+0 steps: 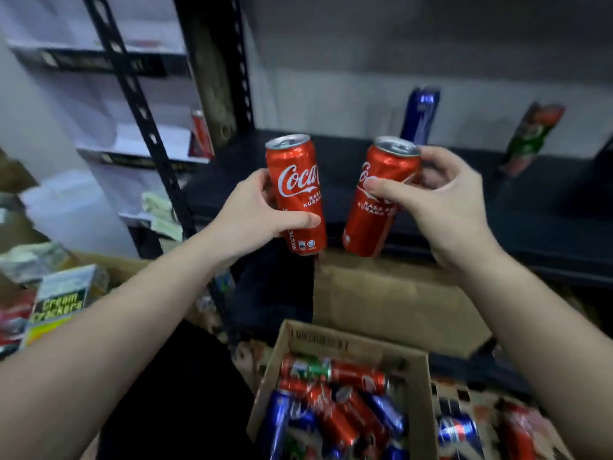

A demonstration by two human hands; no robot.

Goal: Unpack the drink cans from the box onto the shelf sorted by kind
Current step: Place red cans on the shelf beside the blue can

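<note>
A red can (296, 194) in each grip, blue can (420, 115) and green-red can (530, 137) behind on shelf (547, 207).

2 glossy metal cans (296, 194), matt dark shelf (547, 207), rough cardboard box (331, 340).

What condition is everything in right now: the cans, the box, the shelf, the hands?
Left hand: grips upright red Coca-Cola can.
Right hand: grips tilted second red cola can.
Brown cardboard box: open, cans lying jumbled inside.
Blue can on the dark shelf: standing.
Green-and-red can: standing, blurred.
Dark metal shelf: mostly bare.
</note>
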